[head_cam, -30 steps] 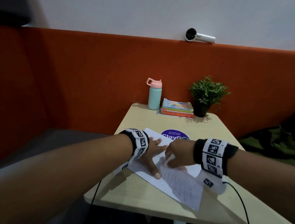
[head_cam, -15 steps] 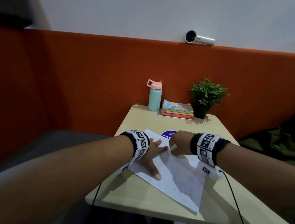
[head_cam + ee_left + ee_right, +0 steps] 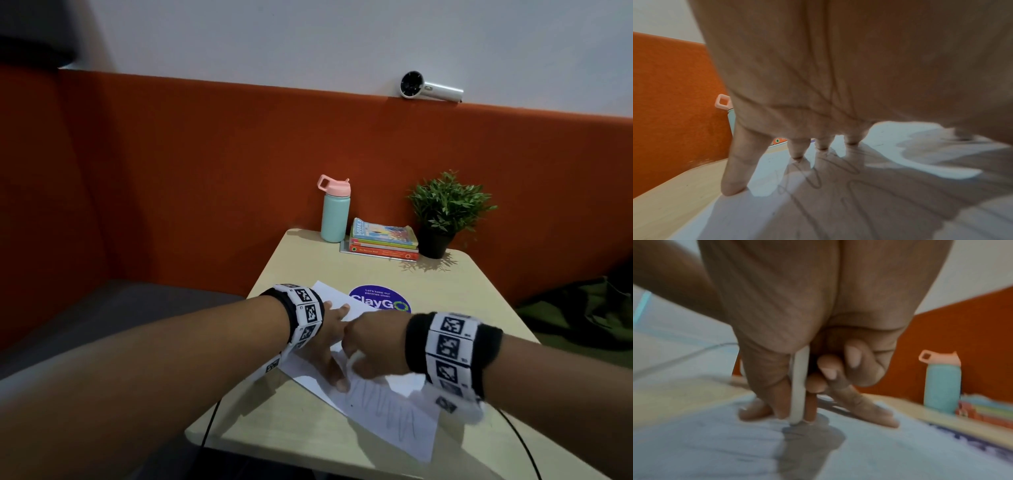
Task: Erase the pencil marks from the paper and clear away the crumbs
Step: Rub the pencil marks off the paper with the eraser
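Orange padded wall behind a beige tabletop [image 3: 301, 407]; both hands work on a white paper [image 3: 394, 421].

Left hand [image 3: 322, 346], frame centre: fingers straight and spread, pressing the paper flat. Right hand [image 3: 373, 349], just beside it: grip closed, thumb and fingers pinching a thin white eraser [image 3: 798, 386], its lower end touching the sheet. Pencil marks [image 3: 387, 407] zigzag across the paper's lower-right part. Upper centre of the tabletop: teal bottle [image 3: 335, 214], stacked books [image 3: 383, 238], potted plant [image 3: 445, 212]. Purple sticker [image 3: 380, 301] beside the sheet.
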A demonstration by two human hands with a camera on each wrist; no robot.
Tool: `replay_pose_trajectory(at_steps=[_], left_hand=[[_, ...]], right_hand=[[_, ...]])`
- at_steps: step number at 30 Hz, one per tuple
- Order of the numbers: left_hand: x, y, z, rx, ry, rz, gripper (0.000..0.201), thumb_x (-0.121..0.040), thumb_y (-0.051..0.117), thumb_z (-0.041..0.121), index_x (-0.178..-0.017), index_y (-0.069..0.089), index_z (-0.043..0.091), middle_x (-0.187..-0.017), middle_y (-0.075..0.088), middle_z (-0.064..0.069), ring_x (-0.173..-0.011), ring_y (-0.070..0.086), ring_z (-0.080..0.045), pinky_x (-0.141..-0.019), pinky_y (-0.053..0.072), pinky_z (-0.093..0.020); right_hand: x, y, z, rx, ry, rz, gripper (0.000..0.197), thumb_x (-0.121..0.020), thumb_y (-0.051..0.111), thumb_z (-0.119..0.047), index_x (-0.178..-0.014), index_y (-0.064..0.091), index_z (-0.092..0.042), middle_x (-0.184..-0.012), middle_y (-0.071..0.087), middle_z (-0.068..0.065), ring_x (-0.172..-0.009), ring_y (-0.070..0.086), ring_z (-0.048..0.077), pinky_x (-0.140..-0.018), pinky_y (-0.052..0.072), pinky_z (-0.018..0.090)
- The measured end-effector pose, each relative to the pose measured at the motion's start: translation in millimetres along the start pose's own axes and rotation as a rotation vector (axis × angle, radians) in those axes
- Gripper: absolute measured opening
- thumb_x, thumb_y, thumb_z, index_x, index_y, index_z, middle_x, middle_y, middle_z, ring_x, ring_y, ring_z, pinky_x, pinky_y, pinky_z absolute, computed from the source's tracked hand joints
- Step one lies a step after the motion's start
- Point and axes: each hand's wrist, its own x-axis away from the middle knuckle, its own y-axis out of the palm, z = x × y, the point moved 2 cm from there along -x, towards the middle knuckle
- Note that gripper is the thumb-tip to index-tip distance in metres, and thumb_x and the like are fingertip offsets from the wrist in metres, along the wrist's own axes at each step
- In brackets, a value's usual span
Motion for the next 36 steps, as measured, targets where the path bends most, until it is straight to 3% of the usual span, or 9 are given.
replay_pose_trajectory(at_steps=[4,6,12,16,20,23,30,33,36], left_hand=[[-1,2,-2,0.006,0.003,-0.009,0.122,-0.067,0.057,0.092,-0.155,-0.017,0.048,-0.167,-0.024,0.001,-0.156,-0.007,-0.034,-0.118,0.005,-0.068],[-1,3,-4,-0.005,-0.005,-0.009,0.125,-0.068,0.054,0.093,-0.154,-0.023,0.045,-0.167,-0.025,0.002,-0.156,-0.008,-0.034,-0.118,0.003,-0.067],[0,0,-1,0.003,0.0,-0.01,0.121,-0.066,0.059,0.092,-0.155,-0.012,0.05,-0.168,-0.021,0.0,-0.156,-0.005,-0.036,-0.118,0.008,-0.07],[-2,2,-4,0.007,0.002,-0.015,0.126,-0.068,0.056,0.092,-0.154,-0.022,0.045,-0.167,-0.025,0.001,-0.156,-0.008,-0.034,-0.118,0.003,-0.067],[-3,2,-5,0.002,0.0,-0.026,0.127,-0.068,0.055,0.092,-0.155,-0.023,0.042,-0.166,-0.026,0.002,-0.156,-0.009,-0.034,-0.119,0.001,-0.068],[-3,2,-6,0.027,-0.001,-0.022,0.127,-0.066,0.056,0.093,-0.155,-0.022,0.044,-0.166,-0.026,0.004,-0.156,-0.011,-0.033,-0.118,-0.001,-0.068],[8,-9,2,0.001,-0.003,-0.051,0.124,-0.074,0.06,0.085,-0.158,-0.018,0.037,-0.167,-0.023,-0.001,-0.156,-0.007,-0.032,-0.121,0.003,-0.062],[12,-22,24,-0.026,0.088,-0.027,0.121,-0.081,0.061,0.078,-0.16,-0.016,0.029,-0.168,-0.023,0.0,-0.156,-0.011,-0.026,-0.122,0.002,-0.058],[9,-22,62,0.0,0.259,0.044,0.11,-0.084,0.055,0.08,-0.159,-0.014,0.038,-0.168,-0.022,0.004,-0.156,-0.009,-0.023,-0.123,0.001,-0.06]], right_hand=[[-3,-8,32,-0.042,0.089,0.049,0.026,-0.09,0.054,-0.034,-0.11,0.069,-0.024,-0.103,0.07,-0.003,-0.088,0.062,0.016,-0.08,0.052,0.032],[-8,-14,49,0.011,0.173,0.084,0.029,-0.091,0.051,-0.033,-0.107,0.07,-0.017,-0.101,0.07,0.002,-0.091,0.064,0.022,-0.083,0.055,0.036],[4,11,0,0.008,0.007,0.075,0.026,-0.084,0.046,-0.034,-0.094,0.068,-0.024,-0.093,0.067,-0.001,-0.081,0.064,0.021,-0.071,0.054,0.034],[-3,2,45,0.04,0.162,0.091,0.027,-0.09,0.044,-0.034,-0.099,0.067,-0.021,-0.094,0.066,-0.002,-0.084,0.063,0.019,-0.074,0.056,0.035],[-6,-1,92,-0.08,0.301,0.141,0.02,-0.085,0.047,-0.031,-0.08,0.064,-0.022,-0.084,0.065,-0.001,-0.08,0.062,0.02,-0.07,0.054,0.032],[5,3,108,-0.145,0.331,0.175,0.02,-0.086,0.05,-0.033,-0.066,0.049,-0.029,-0.076,0.056,-0.005,-0.079,0.057,0.021,-0.066,0.046,0.029],[13,19,102,-0.126,0.334,0.126,0.009,-0.088,0.051,-0.032,-0.083,0.056,-0.025,-0.088,0.06,0.0,-0.083,0.056,0.021,-0.067,0.043,0.026],[11,19,97,-0.062,0.337,0.124,0.015,-0.087,0.049,-0.029,-0.075,0.052,-0.02,-0.083,0.059,0.003,-0.076,0.056,0.022,-0.06,0.041,0.025],[11,19,94,-0.027,0.348,0.137,0.018,-0.089,0.05,-0.034,-0.078,0.054,-0.02,-0.081,0.059,0.002,-0.078,0.058,0.023,-0.06,0.042,0.027]])
